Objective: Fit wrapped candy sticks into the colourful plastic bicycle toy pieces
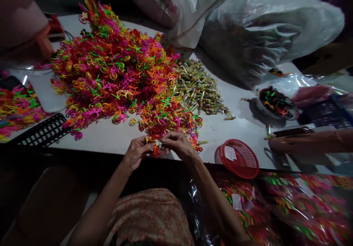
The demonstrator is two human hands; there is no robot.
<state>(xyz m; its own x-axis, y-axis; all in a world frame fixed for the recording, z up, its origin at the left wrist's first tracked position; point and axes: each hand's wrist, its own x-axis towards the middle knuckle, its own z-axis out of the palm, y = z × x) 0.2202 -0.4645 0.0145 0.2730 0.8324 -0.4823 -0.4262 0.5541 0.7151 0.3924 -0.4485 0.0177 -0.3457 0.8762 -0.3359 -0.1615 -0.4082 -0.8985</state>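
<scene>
My left hand (137, 151) and my right hand (178, 144) meet at the near edge of the white table (110, 137), fingers pinched together on a small red plastic ring piece (157, 149) with a bit of wrapped candy. Just beyond them rises a big heap of neon plastic pieces (116, 69) in pink, orange, green and yellow. A smaller pile of thin wrapped candy sticks (198, 88) lies to the right of the heap.
A red mesh basket (239, 158) sits at the table's near right. A black grid tray (41, 131) lies left, a bowl of pieces (277, 104) far right. Big plastic sacks (261, 29) stand behind. Another person's arm (309, 143) rests at right. Bagged pieces (275, 209) lie below.
</scene>
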